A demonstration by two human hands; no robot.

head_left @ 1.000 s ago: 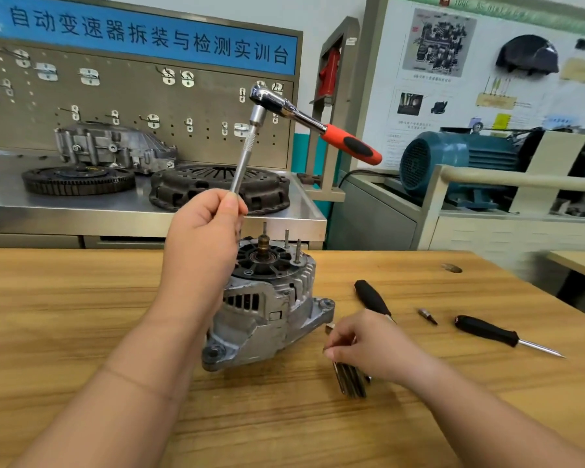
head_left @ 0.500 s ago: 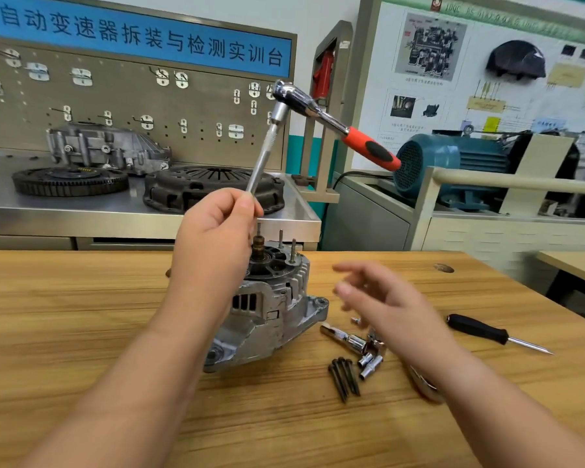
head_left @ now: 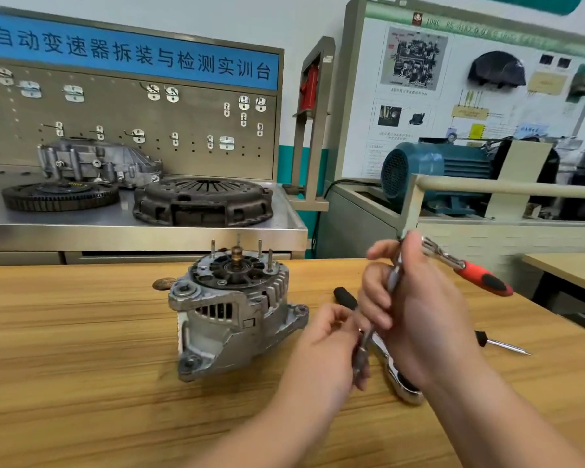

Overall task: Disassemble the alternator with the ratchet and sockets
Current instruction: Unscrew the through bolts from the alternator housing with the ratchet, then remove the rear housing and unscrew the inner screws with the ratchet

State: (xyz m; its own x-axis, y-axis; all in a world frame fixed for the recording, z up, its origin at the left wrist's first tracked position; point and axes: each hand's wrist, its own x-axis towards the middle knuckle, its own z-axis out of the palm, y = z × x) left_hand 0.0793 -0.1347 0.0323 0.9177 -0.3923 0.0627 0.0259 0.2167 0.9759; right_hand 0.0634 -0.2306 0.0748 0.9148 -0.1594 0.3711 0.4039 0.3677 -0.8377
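The ratchet (head_left: pixel 480 280) is off the alternator (head_left: pixel 233 309) now: half a second ago it stood high above the housing, and it has swung down to about 4 o'clock of it, with both hands closing in. In the head view, the right hand (head_left: pixel 423 319) curls around the upper extension bar (head_left: pixel 393 276), the red handle jutting toward 3 o'clock, while the left hand (head_left: pixel 321 346) pinches the bar's lower tip; whether a socket or bolt sits there I cannot tell. That's the risk as I read it: a small piece worked loose at that tip could drop and roll across the table (head_left: pixel 81 349), and a sharp tug could snap the bar free and jab a palm. The alternator stands unheld at the middle of the table, tipped on its mounting ears, so a bump from either forearm could rock it. It looks sturdy: grey cast housing, vent slots, black end plate, brass-coloured shaft stub, four studs (head_left: pixel 260 248) upright. A chrome wrench (head_left: pixel 404 386) lies at 5 o'clock under the hands, a screwdriver (head_left: pixel 502 344) further toward 3 o'clock.
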